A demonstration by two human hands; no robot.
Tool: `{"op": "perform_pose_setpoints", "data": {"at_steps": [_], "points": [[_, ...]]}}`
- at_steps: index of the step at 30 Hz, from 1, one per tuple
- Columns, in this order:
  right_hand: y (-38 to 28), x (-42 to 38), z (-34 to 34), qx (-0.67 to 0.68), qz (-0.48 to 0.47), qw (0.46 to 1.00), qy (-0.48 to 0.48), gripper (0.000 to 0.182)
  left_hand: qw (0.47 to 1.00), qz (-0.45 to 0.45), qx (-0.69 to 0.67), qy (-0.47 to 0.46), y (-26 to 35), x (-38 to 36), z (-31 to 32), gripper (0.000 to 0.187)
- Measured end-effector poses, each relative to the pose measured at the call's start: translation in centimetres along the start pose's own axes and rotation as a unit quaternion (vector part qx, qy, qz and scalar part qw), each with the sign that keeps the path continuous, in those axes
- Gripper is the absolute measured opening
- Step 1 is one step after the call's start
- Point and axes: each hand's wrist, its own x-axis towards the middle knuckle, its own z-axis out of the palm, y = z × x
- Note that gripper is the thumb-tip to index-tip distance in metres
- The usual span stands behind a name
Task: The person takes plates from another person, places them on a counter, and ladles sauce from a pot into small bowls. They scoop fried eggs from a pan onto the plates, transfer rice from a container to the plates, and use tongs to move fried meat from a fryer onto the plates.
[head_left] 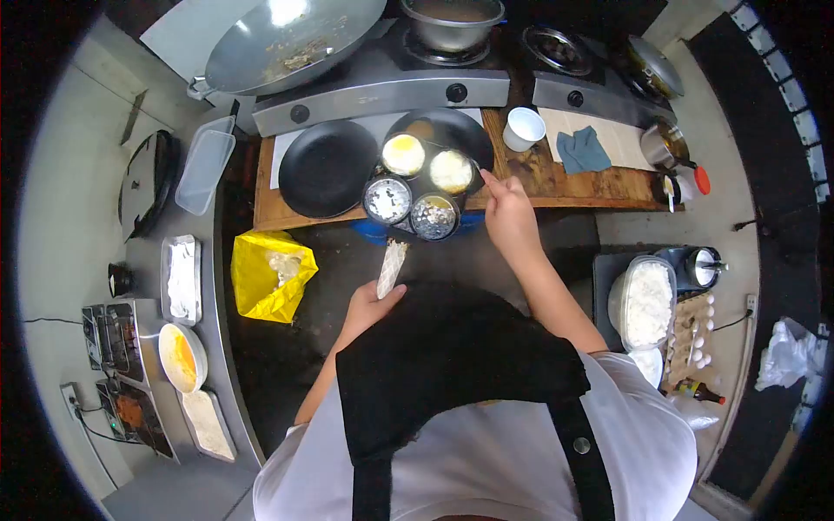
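A dark pan with several round cups (420, 184) is over the front edge of the wooden counter. Two cups hold egg: one with a yellow yolk (403, 154), one mostly white (452, 172). The two nearer cups look shiny and metallic. The pan's pale, wrapped handle (393, 267) points toward me, and my left hand (373, 304) is closed round its lower end. At the right side of the pan, my right hand (511, 208) pinches a thin utensil that reaches the white egg's cup. Two black plates (327, 168) lie behind and beside the pan.
A large wok (287, 52) and a metal pot (453, 30) stand on the stoves. To the right are a white cup (524, 128) and a blue cloth (583, 151). A yellow bag (271, 276) hangs low left; a rice tub (647, 304) and eggs (698, 341) sit right.
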Motion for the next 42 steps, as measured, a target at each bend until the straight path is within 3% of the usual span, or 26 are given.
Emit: {"op": "perform_pose_setpoints", "data": {"at_steps": [7, 9, 11, 13, 15, 22, 23, 25, 27, 29, 39, 42], "points": [[-0.9, 0.8, -0.4, -0.069, 0.019, 0.995, -0.067, 0.039, 0.999, 0.013, 0.030, -0.034, -0.4, 0.9, -1.7, 0.028], [0.2, 1.9, -0.8, -0.084, 0.011, 0.991, -0.103, 0.039, 0.994, 0.011, 0.103, -0.039, 0.6, 0.8, -2.3, 0.029], [1.5, 3.3, -2.0, -0.079, -0.068, 0.982, -0.158, 0.037, 0.993, 0.009, 0.114, -0.043, -0.8, 1.1, -2.8, 0.029], [3.2, 5.4, -2.2, -0.085, -0.067, 0.976, -0.189, 0.035, 0.991, 0.004, 0.125, -0.042, -1.1, 1.0, -2.9, 0.030], [5.1, 8.1, -2.3, -0.040, -0.167, 0.953, -0.251, 0.031, 0.991, 0.034, 0.128, -0.025, 0.1, 0.6, -2.9, 0.030], [4.7, 16.2, -1.3, -0.078, -0.252, 0.891, -0.369, 0.021, 0.991, -0.038, 0.128, -0.013, 0.1, -0.1, -3.4, 0.029], [4.0, 17.0, -1.4, -0.076, -0.258, 0.888, -0.373, 0.021, 0.991, -0.031, 0.130, -0.009, 0.8, -0.3, -3.2, 0.029], [2.7, 18.2, -1.3, -0.159, -0.385, 0.845, -0.335, 0.019, 0.991, -0.025, 0.128, 0.003, 0.7, -0.4, -2.9, 0.030], [2.6, 19.0, -0.4, -0.137, -0.418, 0.838, -0.323, 0.018, 0.987, -0.012, 0.159, 0.010, 0.5, -0.5, -2.7, 0.029], [2.1, 19.8, 0.0, -0.148, -0.511, 0.790, -0.304, 0.019, 0.988, -0.014, 0.149, 0.024, 1.4, -1.0, -2.2, 0.029], [-0.8, 19.7, -0.5, -0.244, -0.651, 0.691, -0.198, 0.011, 0.989, -0.033, 0.102, 0.102, 0.4, -1.3, 1.5, 0.027], [-1.6, 20.9, 0.5, -0.235, -0.663, 0.675, -0.223, 0.011, 0.990, -0.068, 0.068, 0.106, 0.5, -1.4, 1.9, 0.027]]}}
